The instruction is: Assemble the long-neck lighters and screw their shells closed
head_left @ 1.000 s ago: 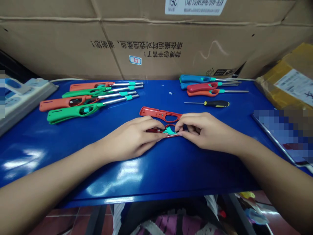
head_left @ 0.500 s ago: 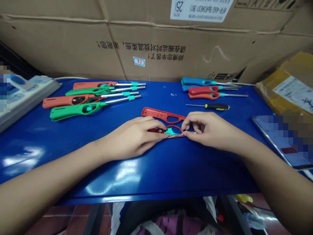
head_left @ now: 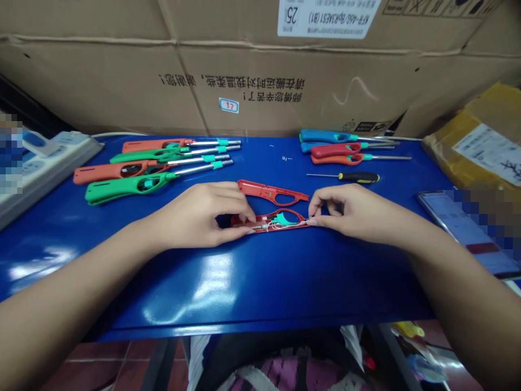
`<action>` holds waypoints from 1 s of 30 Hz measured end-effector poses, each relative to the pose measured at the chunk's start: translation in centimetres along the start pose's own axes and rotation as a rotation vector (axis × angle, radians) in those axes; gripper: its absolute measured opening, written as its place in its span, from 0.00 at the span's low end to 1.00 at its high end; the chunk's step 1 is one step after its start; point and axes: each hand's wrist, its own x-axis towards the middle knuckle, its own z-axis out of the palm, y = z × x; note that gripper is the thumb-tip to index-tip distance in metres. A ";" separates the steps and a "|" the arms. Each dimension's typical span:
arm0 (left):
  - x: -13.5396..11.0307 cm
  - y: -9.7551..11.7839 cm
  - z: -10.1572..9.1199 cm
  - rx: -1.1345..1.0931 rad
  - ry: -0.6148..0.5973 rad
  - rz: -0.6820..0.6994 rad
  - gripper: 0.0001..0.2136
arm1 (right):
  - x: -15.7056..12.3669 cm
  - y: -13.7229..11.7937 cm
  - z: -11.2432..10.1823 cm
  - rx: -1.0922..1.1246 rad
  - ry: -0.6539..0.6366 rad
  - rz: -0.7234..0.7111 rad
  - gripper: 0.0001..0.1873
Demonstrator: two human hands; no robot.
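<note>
An opened red lighter shell half point(head_left: 280, 220) lies on the blue table point(head_left: 260, 282), with a teal trigger and thin wires showing inside it. My left hand point(head_left: 203, 214) is closed on the shell's left end, holding it down. My right hand point(head_left: 345, 209) pinches the shell's right tip, where its metal tube is hidden by my fingers. The other red shell half point(head_left: 271, 191) lies empty just behind, touching neither hand.
Several assembled red and green long lighters point(head_left: 154, 163) lie at the back left; blue, red and orange ones point(head_left: 342, 145) at the back right. A black-and-yellow screwdriver point(head_left: 350, 177) lies near them. A power strip point(head_left: 44, 163) sits left, a phone point(head_left: 468, 231) right, cardboard boxes point(head_left: 260, 70) behind.
My two hands have drawn apart along the open shell: the left slid toward its left end, the right toward its right tip, uncovering the teal trigger and wires.
</note>
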 end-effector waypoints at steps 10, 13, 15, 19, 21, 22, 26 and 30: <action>0.0 -0.3 0.4 -0.028 -0.011 -0.028 0.06 | 0.5 0.7 0.5 -0.113 0.230 -0.265 0.09; -0.2 -0.5 0.6 -0.007 0.047 -0.034 0.08 | 1.1 1.5 1.2 -0.212 0.297 -0.401 0.15; -0.2 -0.6 0.7 0.020 0.109 -0.054 0.08 | 1.5 2.1 1.5 -0.260 0.272 -0.414 0.14; -0.1 -1.1 0.5 0.178 0.202 -0.115 0.09 | 1.6 2.4 1.3 -0.240 0.274 -0.361 0.04; -0.1 -1.5 0.4 0.273 0.241 -0.131 0.10 | 1.5 2.0 1.2 -0.201 0.305 -0.338 0.02; -0.1 -1.6 0.4 0.311 0.267 -0.133 0.11 | 1.3 1.7 1.1 -0.161 0.327 -0.318 0.02; 0.0 -1.5 0.3 0.410 0.343 -0.105 0.17 | 0.9 0.2 1.1 0.225 0.431 -0.172 0.08; -0.1 -0.8 0.2 0.405 0.295 -0.012 0.19 | 0.7 -0.5 1.1 0.583 0.369 -0.027 0.13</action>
